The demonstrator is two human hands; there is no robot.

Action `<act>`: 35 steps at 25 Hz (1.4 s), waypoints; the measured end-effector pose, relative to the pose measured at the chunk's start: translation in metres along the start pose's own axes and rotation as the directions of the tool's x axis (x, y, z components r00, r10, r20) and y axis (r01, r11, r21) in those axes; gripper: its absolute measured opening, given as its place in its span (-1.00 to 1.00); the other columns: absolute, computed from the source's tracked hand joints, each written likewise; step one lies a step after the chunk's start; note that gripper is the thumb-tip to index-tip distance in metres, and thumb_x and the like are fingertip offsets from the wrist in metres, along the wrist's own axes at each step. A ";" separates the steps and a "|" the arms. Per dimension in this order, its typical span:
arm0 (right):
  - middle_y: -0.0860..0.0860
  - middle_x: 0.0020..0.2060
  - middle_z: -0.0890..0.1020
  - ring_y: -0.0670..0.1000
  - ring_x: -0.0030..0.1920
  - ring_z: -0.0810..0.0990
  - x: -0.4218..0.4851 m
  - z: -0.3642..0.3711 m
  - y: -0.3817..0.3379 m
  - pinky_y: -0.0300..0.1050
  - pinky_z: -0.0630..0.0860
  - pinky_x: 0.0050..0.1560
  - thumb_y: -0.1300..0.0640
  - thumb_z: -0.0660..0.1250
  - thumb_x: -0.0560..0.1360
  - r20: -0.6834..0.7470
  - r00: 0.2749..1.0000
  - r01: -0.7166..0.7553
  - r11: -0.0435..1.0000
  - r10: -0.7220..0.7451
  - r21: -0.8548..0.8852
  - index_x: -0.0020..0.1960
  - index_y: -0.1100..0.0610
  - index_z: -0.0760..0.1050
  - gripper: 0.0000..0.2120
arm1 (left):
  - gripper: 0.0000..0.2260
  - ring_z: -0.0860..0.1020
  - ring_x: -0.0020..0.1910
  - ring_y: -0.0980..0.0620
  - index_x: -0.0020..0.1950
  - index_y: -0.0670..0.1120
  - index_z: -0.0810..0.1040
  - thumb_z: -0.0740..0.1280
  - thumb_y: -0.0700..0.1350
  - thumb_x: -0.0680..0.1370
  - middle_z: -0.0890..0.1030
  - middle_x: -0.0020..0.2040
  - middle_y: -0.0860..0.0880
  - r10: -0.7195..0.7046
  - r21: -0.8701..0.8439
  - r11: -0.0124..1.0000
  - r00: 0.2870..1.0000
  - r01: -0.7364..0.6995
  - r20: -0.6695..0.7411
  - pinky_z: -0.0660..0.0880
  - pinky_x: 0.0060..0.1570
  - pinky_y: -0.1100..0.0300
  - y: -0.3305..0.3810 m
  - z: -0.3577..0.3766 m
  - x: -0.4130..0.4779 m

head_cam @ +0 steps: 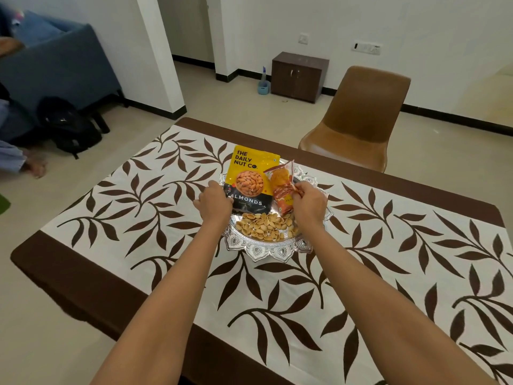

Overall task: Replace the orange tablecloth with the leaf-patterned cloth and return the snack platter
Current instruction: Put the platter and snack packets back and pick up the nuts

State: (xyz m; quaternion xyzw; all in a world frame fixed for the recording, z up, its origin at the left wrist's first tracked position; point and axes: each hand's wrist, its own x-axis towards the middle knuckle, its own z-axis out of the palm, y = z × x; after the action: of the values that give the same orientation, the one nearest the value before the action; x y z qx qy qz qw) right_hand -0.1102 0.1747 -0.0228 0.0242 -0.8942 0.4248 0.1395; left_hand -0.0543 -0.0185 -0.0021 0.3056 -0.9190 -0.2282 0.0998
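Two grips at the platter (267, 253): left hand (213, 203) curled round almond bag (250, 177), right hand (308, 203) pinching orange packet (279, 187). Beneath platter, leaf-patterned cloth (369, 295); beyond, brown chair (361, 112).

platter (266, 252) on cloth (361, 273), mid-table

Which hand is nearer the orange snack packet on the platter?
Right. The right hand pinches the orange snack packet at its right edge. The left hand is across the platter, at the almonds bag lower-left corner, apart from the packet.
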 end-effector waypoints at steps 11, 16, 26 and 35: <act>0.18 -0.09 0.58 0.14 -0.12 0.61 0.028 -0.044 -0.020 0.02 0.58 -0.19 0.47 0.26 0.49 0.407 0.906 -0.418 0.398 0.116 0.817 -0.18 0.19 0.35 -0.77 | -0.81 0.54 0.04 0.05 0.17 -0.17 0.54 0.18 -0.22 0.63 0.59 0.05 -0.07 0.119 -0.654 0.724 0.974 -0.217 -0.191 0.51 -0.06 0.37 0.048 -0.031 -0.029; 0.11 -0.05 0.65 0.09 -0.07 0.65 0.024 -0.062 -0.016 0.17 0.44 0.10 0.29 0.23 0.56 0.711 0.703 -0.664 0.392 0.035 0.637 0.04 0.16 0.48 -0.90 | -0.75 0.58 0.06 0.12 0.20 -0.13 0.51 0.16 -0.35 0.62 0.57 0.07 -0.02 0.274 -0.865 0.478 0.961 -0.149 -0.014 0.58 0.06 0.21 0.055 -0.023 -0.041; 0.16 0.10 0.61 0.19 0.08 0.61 0.027 -0.093 -0.004 0.12 0.60 -0.02 0.49 0.22 0.50 0.570 0.819 -0.556 0.339 0.066 0.759 0.24 0.23 0.40 -0.64 | -0.72 0.59 0.07 0.06 0.29 0.06 0.50 0.28 -0.08 0.57 0.61 0.13 0.05 0.314 -0.762 0.640 0.939 -0.101 0.139 0.52 -0.01 0.15 0.050 -0.012 -0.043; 0.12 0.13 0.57 0.12 0.03 0.60 0.006 -0.147 0.142 0.02 0.59 -0.15 0.38 0.26 0.51 0.267 0.617 -0.672 0.320 0.740 0.668 0.29 0.13 0.41 -0.61 | -0.73 0.51 0.18 0.05 0.26 -0.10 0.48 0.30 -0.17 0.56 0.56 0.18 -0.07 0.241 -0.577 0.810 0.955 -0.101 0.171 0.51 0.14 0.10 0.030 0.014 -0.061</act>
State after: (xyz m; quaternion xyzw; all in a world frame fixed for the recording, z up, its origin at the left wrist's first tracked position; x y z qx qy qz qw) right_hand -0.1048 0.3790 -0.0400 -0.3340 -0.5648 0.7534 -0.0423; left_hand -0.0259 0.0448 -0.0028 0.1487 -0.8398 -0.5133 0.0958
